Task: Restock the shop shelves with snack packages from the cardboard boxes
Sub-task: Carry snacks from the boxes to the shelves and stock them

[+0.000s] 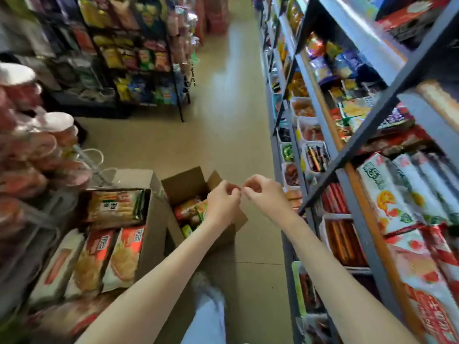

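The shop has a long shiny beige floor that runs away in front of the hands. The picture is a bit blurry.

The left hand and the right hand are up in the air, close together. The fingers of both hands are curled in. The tips of the two hands meet in the middle. I cannot tell if something tiny is pinched between them. No snack pack is in either hand.

Right under the left hand sits an open brown cardboard box on the floor. Its flaps stand up. Inside it are red, orange and green snack packs, just below the left wrist.

To the left of the left hand is a bigger brown cardboard box. It holds tan cracker packs. Nearer to the person than these lie orange and white biscuit packs.

Further left of that are stacks of red and white round tubs.

To the right of the right hand stand tall grey metal shelves. They are full of snacks. There are big white packs with orange pictures and a white tray of red sticks, both just past the right arm.

Far ahead of the left hand is a black wire rack with bright bags on it.

Below the arms is a light blue trouser leg.
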Tool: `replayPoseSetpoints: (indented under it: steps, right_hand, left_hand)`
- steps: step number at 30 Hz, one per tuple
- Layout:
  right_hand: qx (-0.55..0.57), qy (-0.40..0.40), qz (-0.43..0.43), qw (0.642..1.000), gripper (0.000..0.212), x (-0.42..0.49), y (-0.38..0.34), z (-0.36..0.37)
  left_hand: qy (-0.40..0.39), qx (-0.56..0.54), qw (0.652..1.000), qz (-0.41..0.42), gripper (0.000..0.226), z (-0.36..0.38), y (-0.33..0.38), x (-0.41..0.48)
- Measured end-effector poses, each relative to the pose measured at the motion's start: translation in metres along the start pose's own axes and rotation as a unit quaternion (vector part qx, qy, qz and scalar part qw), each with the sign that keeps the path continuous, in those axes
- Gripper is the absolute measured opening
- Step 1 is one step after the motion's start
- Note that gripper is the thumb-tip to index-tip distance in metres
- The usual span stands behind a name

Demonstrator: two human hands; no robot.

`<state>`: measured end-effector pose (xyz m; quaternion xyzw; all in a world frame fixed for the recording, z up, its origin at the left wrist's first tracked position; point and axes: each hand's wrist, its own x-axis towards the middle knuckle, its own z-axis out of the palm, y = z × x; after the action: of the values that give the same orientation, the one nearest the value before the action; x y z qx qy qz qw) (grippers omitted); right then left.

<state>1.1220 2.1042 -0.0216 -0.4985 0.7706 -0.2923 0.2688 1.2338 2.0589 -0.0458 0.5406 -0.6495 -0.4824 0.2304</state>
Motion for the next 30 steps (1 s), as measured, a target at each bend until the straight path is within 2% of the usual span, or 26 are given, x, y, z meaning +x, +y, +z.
replayPoseSetpoints:
  steps: [4, 9, 15, 21, 27, 30]
  right_hand:
    - [0.01, -0.117, -0.031, 0.993, 0.009, 0.038, -0.028, 0.081]
    - [-0.006, -0.234, -0.061, 0.97, 0.012, 0.086, -0.064, 0.159]
    - [-0.064, -0.332, -0.053, 0.94, 0.032, 0.145, -0.079, 0.251]
    - [-0.112, -0.386, -0.01, 0.915, 0.057, 0.187, -0.057, 0.316]
    - [-0.17, -0.385, -0.024, 0.907, 0.063, 0.228, -0.054, 0.365]
    - [-0.145, -0.375, -0.025, 0.915, 0.072, 0.256, -0.066, 0.393]
  left_hand:
    - [0.077, 0.015, 0.988, -0.131, 0.02, -0.06, -0.079, 0.022]
    - [0.153, -0.016, 0.947, -0.283, 0.014, -0.126, -0.177, 0.049]
    - [0.228, -0.017, 0.898, -0.376, 0.027, -0.171, -0.247, 0.073]
    - [0.241, -0.059, 0.865, -0.437, 0.007, -0.189, -0.281, 0.092]
    - [0.262, -0.14, 0.821, -0.487, 0.025, -0.183, -0.315, 0.112]
    - [0.247, -0.168, 0.811, -0.503, 0.029, -0.181, -0.333, 0.123]
